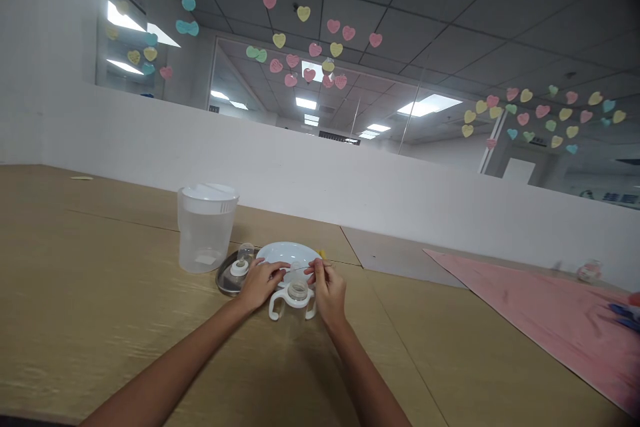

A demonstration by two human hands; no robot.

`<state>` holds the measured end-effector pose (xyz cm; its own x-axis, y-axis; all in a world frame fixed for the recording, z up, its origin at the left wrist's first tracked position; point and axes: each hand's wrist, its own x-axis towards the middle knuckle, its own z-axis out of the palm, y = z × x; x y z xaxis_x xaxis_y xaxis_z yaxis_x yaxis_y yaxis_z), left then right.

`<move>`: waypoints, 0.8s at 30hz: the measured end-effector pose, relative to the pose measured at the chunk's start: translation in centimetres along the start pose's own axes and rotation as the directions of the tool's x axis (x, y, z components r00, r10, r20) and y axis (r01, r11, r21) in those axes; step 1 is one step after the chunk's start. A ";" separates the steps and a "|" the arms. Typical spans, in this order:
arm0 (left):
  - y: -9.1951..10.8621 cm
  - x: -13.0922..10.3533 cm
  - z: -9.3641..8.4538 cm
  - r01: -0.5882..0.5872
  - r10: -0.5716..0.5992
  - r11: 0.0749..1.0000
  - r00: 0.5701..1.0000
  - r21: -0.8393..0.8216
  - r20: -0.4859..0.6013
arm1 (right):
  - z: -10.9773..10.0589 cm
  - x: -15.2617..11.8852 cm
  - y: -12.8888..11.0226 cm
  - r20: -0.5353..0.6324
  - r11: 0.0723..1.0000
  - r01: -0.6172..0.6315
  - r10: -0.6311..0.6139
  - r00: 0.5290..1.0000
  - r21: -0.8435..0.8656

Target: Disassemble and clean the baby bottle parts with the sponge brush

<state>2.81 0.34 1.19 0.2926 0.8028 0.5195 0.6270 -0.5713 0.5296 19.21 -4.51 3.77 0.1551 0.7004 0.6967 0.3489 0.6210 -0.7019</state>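
Note:
A white plate (280, 252) lies on the wooden table, and both hands are over its near side. My right hand (327, 287) pinches a thin, stick-like item (301, 268) that reaches across toward my left hand. The fingertips of my left hand (261, 282) are near the item's other end; whether they touch it is too small to tell. Just below the hands stands a clear bottle with a white two-handled ring (296, 296), its mouth uncovered. Left of the plate, a round metal tray (226, 285) holds a white collar with a nipple (239, 268) and a clear cap (246, 251).
A large translucent pitcher (206, 233) with a white lid stands behind the metal tray. Something yellow (322, 254) shows at the plate's right edge. Pink cloth (550, 313) covers the right side, with a small jar (590, 271) at the back. A white wall (280, 173) borders the table.

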 end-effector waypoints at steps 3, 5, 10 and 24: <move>-0.1 0.1 0.1 -0.004 0.004 1.000 1.000 -0.006 0.005 | 0.0 -0.2 0.0 0.051 0.997 0.015 -0.019 0.999 0.077; -0.1 0.1 0.0 -0.013 0.014 1.000 1.000 -0.014 0.013 | -0.1 -0.3 -0.1 0.086 0.993 0.034 -0.044 0.995 0.117; 0.1 0.0 -0.1 -0.011 0.012 0.999 1.000 -0.037 0.016 | -0.2 -0.4 -0.1 0.110 0.979 0.057 -0.080 0.991 0.196; 0.0 0.0 0.2 -0.031 0.031 0.999 0.999 -0.017 0.008 | -0.4 0.6 -0.2 0.160 0.904 -0.151 0.094 0.983 0.399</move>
<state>2.95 0.39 1.12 0.3173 0.7861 0.5305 0.6056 -0.5984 0.5246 19.62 -4.37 4.45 0.0373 0.8029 0.5949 -0.0771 0.5959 -0.7994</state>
